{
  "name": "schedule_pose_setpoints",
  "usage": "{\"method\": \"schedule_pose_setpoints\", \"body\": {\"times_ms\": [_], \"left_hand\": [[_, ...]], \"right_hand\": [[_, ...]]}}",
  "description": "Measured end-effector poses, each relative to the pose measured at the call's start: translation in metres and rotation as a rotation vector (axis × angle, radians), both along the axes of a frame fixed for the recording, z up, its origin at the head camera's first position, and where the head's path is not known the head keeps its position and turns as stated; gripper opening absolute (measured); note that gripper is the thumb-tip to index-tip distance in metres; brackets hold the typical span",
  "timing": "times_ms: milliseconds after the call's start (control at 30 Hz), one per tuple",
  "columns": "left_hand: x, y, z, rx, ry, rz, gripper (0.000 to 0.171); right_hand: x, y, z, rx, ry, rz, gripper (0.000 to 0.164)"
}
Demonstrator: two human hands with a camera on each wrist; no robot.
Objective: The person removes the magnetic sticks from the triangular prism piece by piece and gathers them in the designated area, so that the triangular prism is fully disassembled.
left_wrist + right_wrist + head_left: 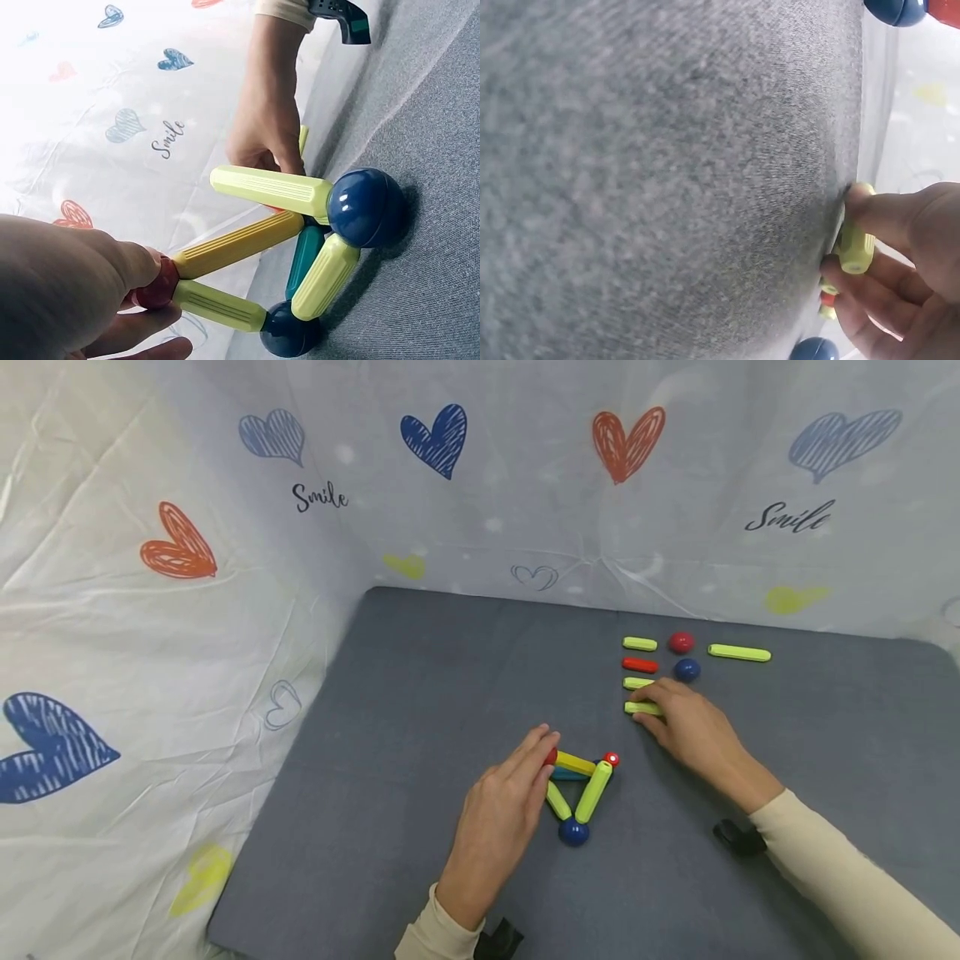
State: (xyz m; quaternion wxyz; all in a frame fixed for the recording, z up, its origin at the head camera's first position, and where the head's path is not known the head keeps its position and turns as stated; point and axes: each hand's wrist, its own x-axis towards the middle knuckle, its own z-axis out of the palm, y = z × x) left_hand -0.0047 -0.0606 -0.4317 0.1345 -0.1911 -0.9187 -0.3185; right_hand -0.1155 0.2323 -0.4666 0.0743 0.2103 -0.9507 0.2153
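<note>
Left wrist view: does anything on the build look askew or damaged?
The upper lime rod slants out from the nearest blue ball with its other end bare, whereas the yellow rod meets the red ball at the left hand. It could simply be unfinished. No damage shows.

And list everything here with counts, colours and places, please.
Table: one, grey, under the pieces
Loose rods: five, four lime and one red, towards the back
Loose balls: two, red and blue, beside them
Built frame: one, lime, yellow, teal, blue and red, nearer the front
Backdrop cloth: count unclear, pale with hearts, behind and left
Wrist devices: two, black, at wrists
Sleeves: two, cream, on arms
Left hand: one, holding the frame's red ball
Right hand: one, pinching a loose lime rod
</note>
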Motion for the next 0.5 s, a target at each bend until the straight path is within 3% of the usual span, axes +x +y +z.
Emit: {"method": "schedule_pose_setpoints", "body": {"times_ms": [500], "left_hand": [[-0.001,0.0003,0.0006,0.003,0.005,-0.006,0.048]], "right_hand": [[-0.0033,0.0004,-0.0034,0.004,0.053,0.037,0.028]]}}
